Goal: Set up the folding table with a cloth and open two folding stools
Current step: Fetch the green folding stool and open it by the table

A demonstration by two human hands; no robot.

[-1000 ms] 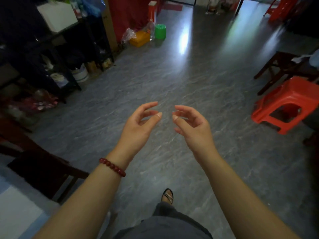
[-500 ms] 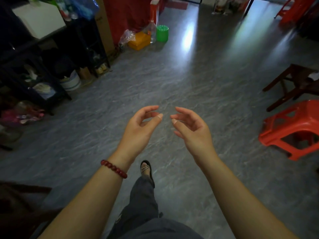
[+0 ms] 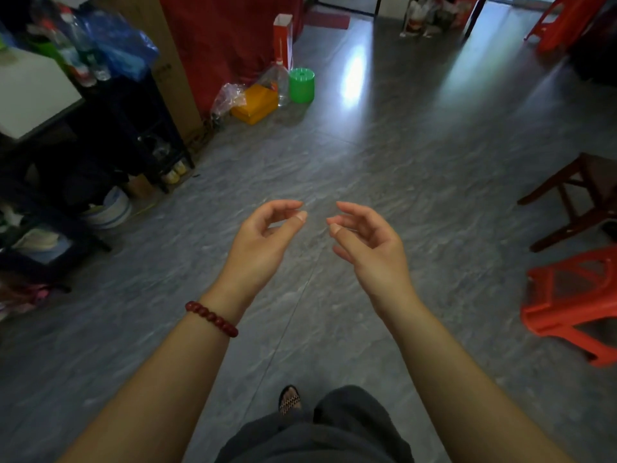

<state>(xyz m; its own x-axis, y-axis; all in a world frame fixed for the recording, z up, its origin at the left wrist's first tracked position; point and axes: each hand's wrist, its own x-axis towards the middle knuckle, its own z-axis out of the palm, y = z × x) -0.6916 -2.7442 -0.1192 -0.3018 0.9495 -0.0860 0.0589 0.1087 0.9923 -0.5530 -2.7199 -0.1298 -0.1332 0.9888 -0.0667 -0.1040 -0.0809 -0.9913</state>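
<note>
Left hand and right hand hover apart, loosely curled, holding nothing (no folding table visible); likely fetching it, perhaps toward twelve o'clock

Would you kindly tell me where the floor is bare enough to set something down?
The widest bare floor runs down the middle, from the green tub toward the camera, between the dark shelves on the left and the wooden stool on the right. Crowded: the left wall around the yellow box, and the right edge by the red stool.
</note>
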